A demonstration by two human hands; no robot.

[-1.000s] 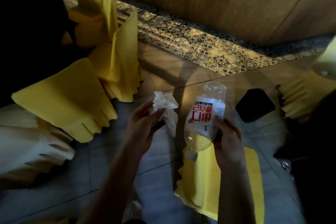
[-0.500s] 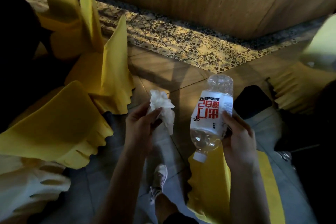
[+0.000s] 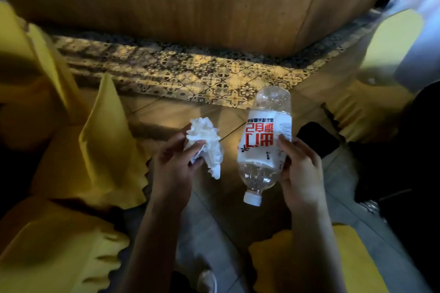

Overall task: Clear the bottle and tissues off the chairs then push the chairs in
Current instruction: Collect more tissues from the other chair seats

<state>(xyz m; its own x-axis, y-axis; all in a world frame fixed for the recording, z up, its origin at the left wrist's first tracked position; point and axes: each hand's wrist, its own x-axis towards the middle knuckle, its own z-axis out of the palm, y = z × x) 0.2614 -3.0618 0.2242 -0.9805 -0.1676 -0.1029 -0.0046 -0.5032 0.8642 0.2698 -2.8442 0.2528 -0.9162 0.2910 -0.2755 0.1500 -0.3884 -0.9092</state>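
Left hand (image 3: 175, 162) raised at mid-frame, forearm reaching up from the lower edge, back of the hand toward the camera, thumb and fingers pinched shut on a crumpled white tissue (image 3: 207, 144); tissue bulging above the fingers and trailing down to the left of the bottle, near it but apart; right hand (image 3: 300, 175) level with the left, forearm rising from the lower right, palm turned inward, fingers wrapped round the side of a clear plastic bottle (image 3: 265, 143); bottle held upside down and tilted slightly, white cap (image 3: 252, 198) lowest, base uppermost, white label with red characters facing the camera; both things held in the air above the floor (image 3: 209, 233), off any seat; yellow-covered chairs (image 3: 95, 150) left of the bottle, another yellow chair cover (image 3: 342, 261) below it under the right forearm, another at far right (image 3: 371, 102); dark flat object (image 3: 317, 139) on the floor just right of the bottle; patterned tile strip (image 3: 190, 74) and wooden panel wall (image 3: 190, 2) beyond the bottle; shoe (image 3: 207, 282) below it at the bottom edge.
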